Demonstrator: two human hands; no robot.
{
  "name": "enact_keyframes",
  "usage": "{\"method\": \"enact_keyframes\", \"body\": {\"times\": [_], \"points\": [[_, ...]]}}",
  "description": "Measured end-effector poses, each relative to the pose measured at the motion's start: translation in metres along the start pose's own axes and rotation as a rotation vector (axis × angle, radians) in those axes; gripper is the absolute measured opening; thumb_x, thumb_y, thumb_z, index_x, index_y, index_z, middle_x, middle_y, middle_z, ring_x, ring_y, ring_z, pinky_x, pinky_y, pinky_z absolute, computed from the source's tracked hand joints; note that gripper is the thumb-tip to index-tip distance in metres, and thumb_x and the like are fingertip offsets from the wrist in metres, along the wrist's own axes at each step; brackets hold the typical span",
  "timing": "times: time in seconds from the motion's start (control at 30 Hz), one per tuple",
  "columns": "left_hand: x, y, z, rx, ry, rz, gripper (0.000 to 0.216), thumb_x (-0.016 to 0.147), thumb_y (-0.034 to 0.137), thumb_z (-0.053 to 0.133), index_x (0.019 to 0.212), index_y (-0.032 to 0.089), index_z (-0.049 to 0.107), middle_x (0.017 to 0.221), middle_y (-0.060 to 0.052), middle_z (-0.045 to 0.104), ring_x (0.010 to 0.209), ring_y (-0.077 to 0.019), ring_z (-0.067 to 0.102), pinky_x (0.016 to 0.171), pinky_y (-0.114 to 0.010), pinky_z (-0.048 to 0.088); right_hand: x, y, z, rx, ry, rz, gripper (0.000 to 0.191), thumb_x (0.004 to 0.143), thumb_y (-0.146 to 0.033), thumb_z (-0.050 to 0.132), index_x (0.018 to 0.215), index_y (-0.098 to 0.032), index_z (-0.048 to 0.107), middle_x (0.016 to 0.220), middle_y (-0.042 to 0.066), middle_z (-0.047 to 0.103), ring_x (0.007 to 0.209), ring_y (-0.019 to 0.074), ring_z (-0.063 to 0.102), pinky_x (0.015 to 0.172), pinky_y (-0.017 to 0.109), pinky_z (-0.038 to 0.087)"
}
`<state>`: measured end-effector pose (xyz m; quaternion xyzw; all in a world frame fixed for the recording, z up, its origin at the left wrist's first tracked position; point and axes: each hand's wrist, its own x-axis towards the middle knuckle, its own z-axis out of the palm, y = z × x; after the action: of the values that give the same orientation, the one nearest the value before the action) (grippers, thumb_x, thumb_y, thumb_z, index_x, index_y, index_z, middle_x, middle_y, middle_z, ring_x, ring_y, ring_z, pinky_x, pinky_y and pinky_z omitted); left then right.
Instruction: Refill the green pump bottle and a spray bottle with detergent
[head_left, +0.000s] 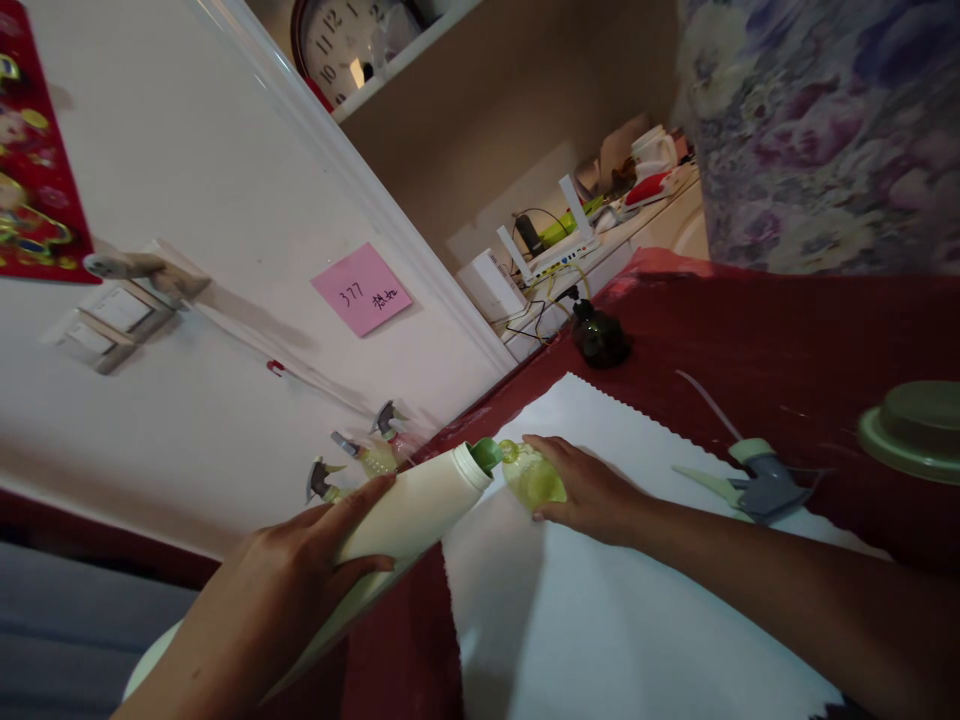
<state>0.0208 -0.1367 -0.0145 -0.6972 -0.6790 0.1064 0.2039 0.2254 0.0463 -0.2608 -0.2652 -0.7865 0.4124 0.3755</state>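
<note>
A large cream bottle [397, 525] is held tilted, its long axis running from lower left to upper right, with the base toward the wearer and the green spout [487, 454] pointing up and to the right. The spout is set against the mouth of a small yellow-green bottle [532, 478], which stands on the white cloth [600, 620] near its left edge. The left hand [300, 570] is wrapped around the body of the cream bottle, fingers laid across its upper side and thumb underneath; the grip is closed on the bottle. The left forearm enters from the lower left corner. The right hand [592, 490] is closed around the small bottle from the right, fingers curled over its top and far side, steadying it on the cloth; the right forearm stretches in from the lower right, lying low over the cloth.

The white cloth is spread over a dark red table [787, 330]. A detached grey and green trigger sprayer [757, 480], its dip tube pointing up and left, lies at the right edge of the cloth, well apart from the hands. A green lid-like dish [915, 425] is seen at the far right. Three small spray bottles [360, 460] stand beside the wall behind the cream bottle. A pink note [361, 288] is stuck to the white wall.
</note>
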Motion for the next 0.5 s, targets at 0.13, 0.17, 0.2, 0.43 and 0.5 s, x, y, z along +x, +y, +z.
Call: {"method": "enact_keyframes", "body": {"times": [0.13,0.17,0.2,0.43,0.5], "points": [[0.0,0.0009,0.0001,0.0,-0.01,-0.006,0.057,0.089,0.053,0.063,0.143,0.038,0.058,0.109,-0.005,0.083,0.079,-0.0342,0.081,0.064,-0.046,0.065,-0.0017,-0.0005,-0.0006,0.006,0.004,-0.003,0.09,0.072,-0.025,0.083,0.152,-0.029,0.042,0.148,0.013,0.057,0.13,0.0371,0.057,0.108,0.054,0.046],[0.0004,0.0013,-0.0002,-0.001,-0.017,-0.01,0.057,0.089,0.054,0.062,0.143,0.038,0.058,0.109,-0.005,0.083,0.079,-0.0344,0.081,0.064,-0.046,0.065,-0.002,-0.0007,-0.0008,0.009,0.005,-0.005,0.09,0.072,-0.025,0.083,0.152,-0.029,0.042,0.148,0.013,0.057,0.13,0.0367,0.057,0.108,0.054,0.046],[0.001,0.0017,-0.0006,0.002,-0.023,-0.014,0.057,0.089,0.055,0.062,0.143,0.038,0.058,0.108,-0.005,0.083,0.079,-0.0345,0.081,0.064,-0.046,0.065,-0.0022,-0.0009,-0.0008,0.011,0.006,-0.007,0.09,0.072,-0.025,0.083,0.152,-0.029,0.042,0.148,0.013,0.058,0.129,0.0364,0.057,0.108,0.053,0.047],[0.0007,0.0036,-0.0019,0.01,-0.043,-0.021,0.058,0.091,0.058,0.059,0.145,0.037,0.056,0.111,-0.005,0.083,0.085,-0.0341,0.081,0.067,-0.044,0.064,-0.0001,-0.0011,0.001,0.011,0.013,-0.013,0.091,0.071,-0.024,0.084,0.152,-0.028,0.042,0.148,0.014,0.057,0.13,0.037,0.057,0.108,0.054,0.046],[0.0005,0.0044,-0.0022,0.01,-0.046,-0.02,0.057,0.092,0.057,0.057,0.146,0.036,0.055,0.112,-0.006,0.082,0.085,-0.034,0.081,0.068,-0.045,0.064,0.0001,-0.0011,0.0011,0.011,0.011,-0.015,0.092,0.071,-0.023,0.084,0.152,-0.028,0.041,0.149,0.014,0.057,0.131,0.0367,0.057,0.108,0.054,0.046]]}}
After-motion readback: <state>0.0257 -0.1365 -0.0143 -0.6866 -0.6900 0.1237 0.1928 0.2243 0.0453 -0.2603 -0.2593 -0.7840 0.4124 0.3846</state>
